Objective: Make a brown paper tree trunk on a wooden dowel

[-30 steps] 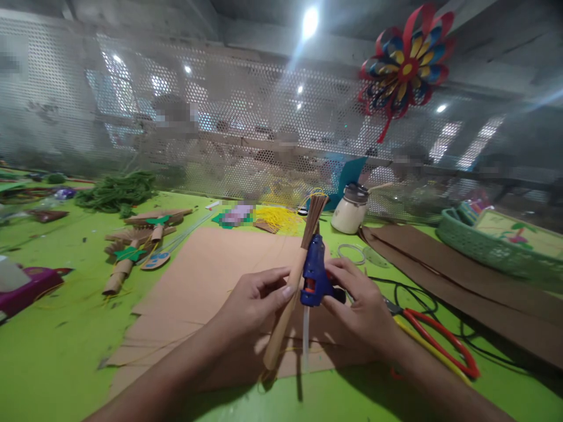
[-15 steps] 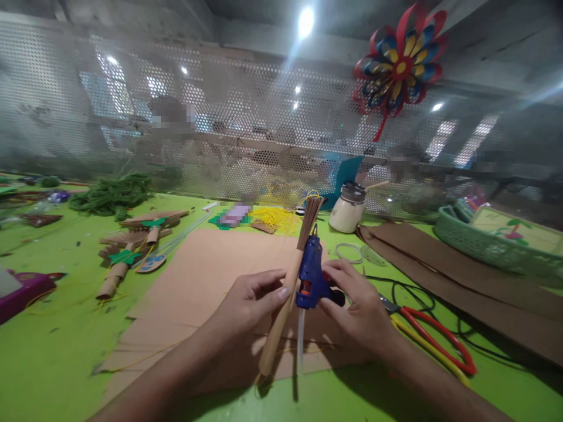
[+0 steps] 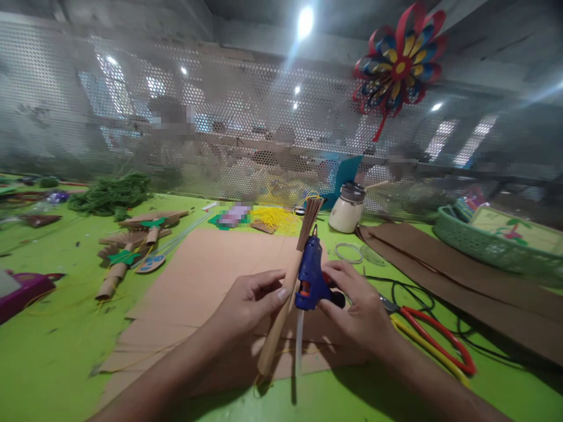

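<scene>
My left hand (image 3: 248, 305) pinches a rolled brown paper stick (image 3: 281, 316) whose far end is cut into a fringe (image 3: 309, 214); the stick tilts up and away from me. My right hand (image 3: 358, 305) grips a blue hot glue gun (image 3: 310, 275) with a clear glue stick poking out of its back toward me. The gun's nozzle points up against the stick just below the fringe. Both hands hover over a tan cardboard sheet (image 3: 211, 275) on the green table (image 3: 53, 351).
Scissors with red and yellow handles (image 3: 433, 343) and a black cord (image 3: 409, 293) lie right of my hand. Brown paper strips (image 3: 461, 275), a green basket (image 3: 492, 249) and a cream jar (image 3: 347, 214) sit beyond. Finished fringed rolls (image 3: 127, 246) lie left; a perforated screen (image 3: 220, 129) backs the table.
The view has shifted slightly; both hands, the stick and the glue gun keep nearly the same pose, drifting a little left and down.
</scene>
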`<state>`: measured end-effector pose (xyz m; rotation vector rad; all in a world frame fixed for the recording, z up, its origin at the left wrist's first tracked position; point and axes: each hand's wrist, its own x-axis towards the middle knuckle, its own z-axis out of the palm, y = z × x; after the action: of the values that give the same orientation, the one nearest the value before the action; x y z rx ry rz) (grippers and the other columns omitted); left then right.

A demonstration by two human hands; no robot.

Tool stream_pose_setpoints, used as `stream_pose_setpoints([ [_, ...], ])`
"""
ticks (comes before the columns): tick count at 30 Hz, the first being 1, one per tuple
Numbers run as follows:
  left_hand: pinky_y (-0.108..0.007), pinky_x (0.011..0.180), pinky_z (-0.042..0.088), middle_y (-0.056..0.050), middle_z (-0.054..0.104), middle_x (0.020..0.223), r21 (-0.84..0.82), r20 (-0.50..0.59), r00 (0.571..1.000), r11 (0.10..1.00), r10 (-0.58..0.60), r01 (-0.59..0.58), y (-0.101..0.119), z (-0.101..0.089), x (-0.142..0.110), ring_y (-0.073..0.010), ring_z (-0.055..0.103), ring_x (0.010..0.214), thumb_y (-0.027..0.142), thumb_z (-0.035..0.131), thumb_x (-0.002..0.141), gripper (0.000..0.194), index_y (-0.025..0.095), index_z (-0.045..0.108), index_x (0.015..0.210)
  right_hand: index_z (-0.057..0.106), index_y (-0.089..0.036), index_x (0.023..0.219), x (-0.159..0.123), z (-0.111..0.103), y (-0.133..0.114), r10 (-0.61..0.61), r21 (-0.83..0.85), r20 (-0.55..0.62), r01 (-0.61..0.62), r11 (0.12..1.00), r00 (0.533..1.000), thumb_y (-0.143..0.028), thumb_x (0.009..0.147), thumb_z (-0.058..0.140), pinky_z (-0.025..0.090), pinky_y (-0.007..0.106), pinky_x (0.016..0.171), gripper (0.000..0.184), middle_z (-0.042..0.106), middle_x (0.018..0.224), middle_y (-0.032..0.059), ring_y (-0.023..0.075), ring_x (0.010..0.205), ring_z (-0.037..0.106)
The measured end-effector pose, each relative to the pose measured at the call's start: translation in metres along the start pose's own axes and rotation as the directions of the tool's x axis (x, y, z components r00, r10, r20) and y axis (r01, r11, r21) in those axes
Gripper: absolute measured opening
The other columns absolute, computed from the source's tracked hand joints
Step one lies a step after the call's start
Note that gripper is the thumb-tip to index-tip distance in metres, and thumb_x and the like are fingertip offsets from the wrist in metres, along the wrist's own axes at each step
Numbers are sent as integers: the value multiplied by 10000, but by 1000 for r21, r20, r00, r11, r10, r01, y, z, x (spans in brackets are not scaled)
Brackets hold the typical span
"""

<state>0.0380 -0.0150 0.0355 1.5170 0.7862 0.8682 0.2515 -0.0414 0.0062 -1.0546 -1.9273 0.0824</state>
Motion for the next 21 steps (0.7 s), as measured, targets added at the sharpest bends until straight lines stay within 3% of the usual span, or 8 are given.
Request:
stream_pose_setpoints([
  [9, -304, 785, 481, -80, 740, 915, -63, -14, 1000, 998, -22, 21, 2, 4, -2, -257, 638, 903, 420, 720, 742, 353, 139, 750, 954, 592, -208, 1098, 1, -1, -3, 51, 64, 13, -52, 997, 999, -71, 776, 590, 546, 299, 769, 350, 604, 1054, 79, 197, 946, 602],
  [14, -319, 872, 456, -81, 731, 923, -117, -91, 994, 992, -52, 41, 0, 2, -3, -264, 621, 968, 372, 756, 725, 352, 127, 752, 977, 616, -220, 1059, 2, -4, -11, 62, 170, -15, -59, 984, 998, -53, 758, 595, 550, 281, 773, 345, 616, 1035, 61, 187, 943, 611],
  [18, -271, 799, 468, -61, 712, 890, -323, -120, 984, 942, -132, 87, -7, -1, -1, -188, 623, 853, 305, 790, 709, 290, 147, 748, 948, 616, -235, 1108, 1, -6, -13, 85, 322, -47, -65, 945, 995, -61, 779, 600, 566, 310, 801, 372, 610, 1075, 69, 203, 987, 616],
  [21, -230, 663, 468, -45, 681, 766, -499, -62, 979, 855, -196, 140, -9, -3, 0, -121, 590, 655, 272, 792, 708, 296, 150, 733, 971, 616, -231, 1133, 0, -7, -8, 141, 404, -112, -85, 911, 984, -89, 795, 616, 573, 336, 831, 367, 601, 1088, 78, 207, 988, 627],
])
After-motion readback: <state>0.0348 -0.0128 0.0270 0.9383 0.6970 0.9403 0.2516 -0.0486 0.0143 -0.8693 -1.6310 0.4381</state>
